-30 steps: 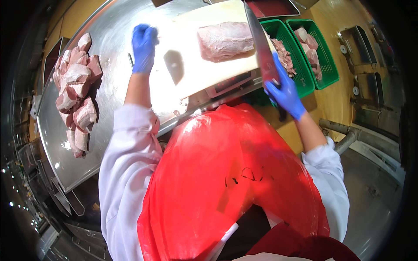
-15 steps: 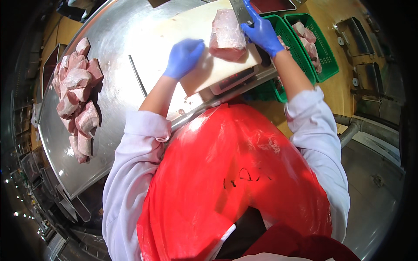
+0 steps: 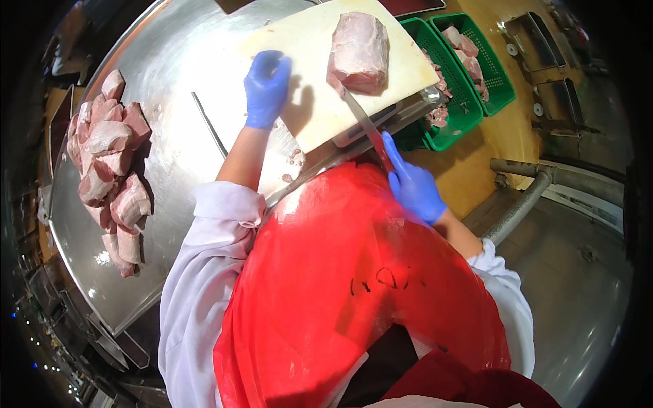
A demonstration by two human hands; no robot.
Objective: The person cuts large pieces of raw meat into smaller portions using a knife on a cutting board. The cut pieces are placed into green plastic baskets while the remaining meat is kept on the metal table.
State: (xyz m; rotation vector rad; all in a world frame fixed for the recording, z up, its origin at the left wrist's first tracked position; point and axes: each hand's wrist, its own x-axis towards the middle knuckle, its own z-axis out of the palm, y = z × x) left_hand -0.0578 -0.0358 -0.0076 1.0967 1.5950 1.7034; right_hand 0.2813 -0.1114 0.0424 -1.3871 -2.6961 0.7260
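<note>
A thick block of pale pink raw meat (image 3: 359, 51) lies on the white cutting board (image 3: 306, 115). My right hand (image 3: 415, 187), in a blue glove, grips a knife (image 3: 368, 127) low at the board's near edge. The index finger stretches along the knife, and the handle is hidden in the hand. Its tip meets a small flap at the block's near left corner. My left hand (image 3: 266, 92), also gloved in blue, hovers left of the block, apart from it. The left fingers are loosely curled, with nothing visible in them.
Several meat pieces (image 3: 112, 149) are heaped on the steel table (image 3: 170, 177) at the left. A thin metal rod (image 3: 209, 124) lies by my left forearm. Two green baskets (image 3: 469, 124) (image 3: 505, 102) with meat stand right of the board. A metal pipe rail (image 3: 524, 204) is farther right.
My right hand has swung the knife from the block's far right side down to its near left corner. My left hand has moved left and farther away, off the board.
</note>
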